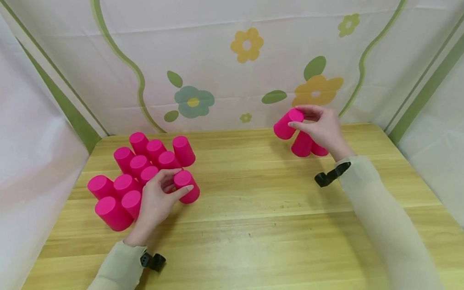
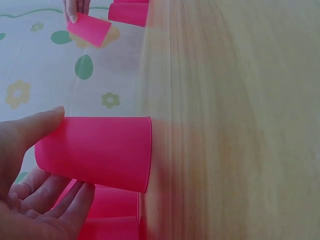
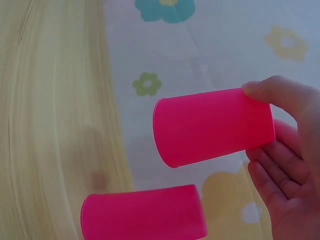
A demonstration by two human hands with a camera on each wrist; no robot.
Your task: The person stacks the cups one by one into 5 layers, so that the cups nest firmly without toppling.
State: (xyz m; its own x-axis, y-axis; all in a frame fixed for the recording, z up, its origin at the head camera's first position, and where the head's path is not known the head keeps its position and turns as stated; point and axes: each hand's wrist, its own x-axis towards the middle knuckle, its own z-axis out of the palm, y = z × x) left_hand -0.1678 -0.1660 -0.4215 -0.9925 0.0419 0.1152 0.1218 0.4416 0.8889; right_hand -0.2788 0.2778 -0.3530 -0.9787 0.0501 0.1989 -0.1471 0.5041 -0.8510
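Observation:
My left hand (image 1: 156,204) pinches an upside-down pink cup (image 1: 188,192) between thumb and fingers, at the right edge of a cluster of similar cups (image 1: 113,215). In the left wrist view this cup (image 2: 100,150) has its rim right at the tabletop, other cups just beyond it. At the back right, my right hand (image 1: 325,130) holds another pink cup (image 1: 284,125) near its base, tilted and raised, its mouth pointing down and left. Two pink cups (image 1: 301,146) stand under that hand, partly hidden. The right wrist view shows the held cup (image 3: 210,127) above a standing one (image 3: 142,215).
The wooden table (image 1: 258,253) runs back to a white curtain (image 1: 212,8) printed with flowers, and more white cloth hangs at both sides. One cup (image 1: 183,151) stands at the cluster's back right. Small dark cameras (image 1: 155,262) are strapped on both wrists.

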